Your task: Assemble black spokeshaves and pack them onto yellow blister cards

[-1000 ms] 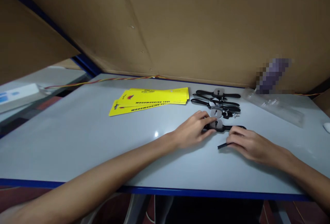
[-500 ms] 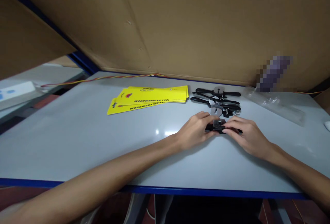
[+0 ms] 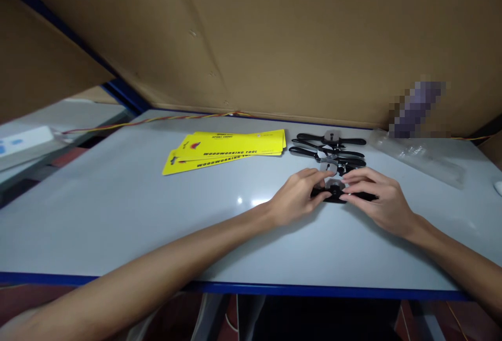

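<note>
On the grey desk, we are pinching the black metal two-handled tool, long axis running nine-to-three, with our left hand at nine o'clock, our right hand touching at three, grip unclear.

Black tool, slim, lying crosswise on table. Grey metal blade at middle, black piece against near side. Ends partly hidden.

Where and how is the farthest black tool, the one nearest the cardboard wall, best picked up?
Likely by its left handle, coming from above: this slim handle juts sideways from the plate, and a gap separates its tip from the yellow cards.
</note>
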Action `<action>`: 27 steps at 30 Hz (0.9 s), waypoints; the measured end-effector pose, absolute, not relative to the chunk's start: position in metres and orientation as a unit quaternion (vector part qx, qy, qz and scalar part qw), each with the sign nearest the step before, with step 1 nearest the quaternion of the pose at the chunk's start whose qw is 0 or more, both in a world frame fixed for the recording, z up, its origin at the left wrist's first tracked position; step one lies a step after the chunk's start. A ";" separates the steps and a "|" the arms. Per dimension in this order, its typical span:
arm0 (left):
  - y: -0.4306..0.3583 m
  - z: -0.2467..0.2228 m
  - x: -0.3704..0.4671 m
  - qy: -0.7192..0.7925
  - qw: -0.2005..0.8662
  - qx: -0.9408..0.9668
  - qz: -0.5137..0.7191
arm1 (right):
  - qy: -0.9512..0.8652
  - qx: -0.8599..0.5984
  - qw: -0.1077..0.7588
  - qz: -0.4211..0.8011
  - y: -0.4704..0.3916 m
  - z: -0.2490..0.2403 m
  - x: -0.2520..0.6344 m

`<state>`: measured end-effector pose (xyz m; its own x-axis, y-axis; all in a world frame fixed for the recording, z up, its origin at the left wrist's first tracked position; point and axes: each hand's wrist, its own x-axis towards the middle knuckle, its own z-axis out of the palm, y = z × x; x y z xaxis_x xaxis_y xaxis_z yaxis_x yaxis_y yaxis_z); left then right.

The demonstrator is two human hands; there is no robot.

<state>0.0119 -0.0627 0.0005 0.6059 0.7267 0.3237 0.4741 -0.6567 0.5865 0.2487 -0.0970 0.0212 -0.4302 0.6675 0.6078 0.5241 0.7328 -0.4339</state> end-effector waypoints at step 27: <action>-0.062 0.001 0.015 0.337 0.218 0.871 0.285 | -0.892 -0.342 0.288 -0.063 -0.098 0.017 0.240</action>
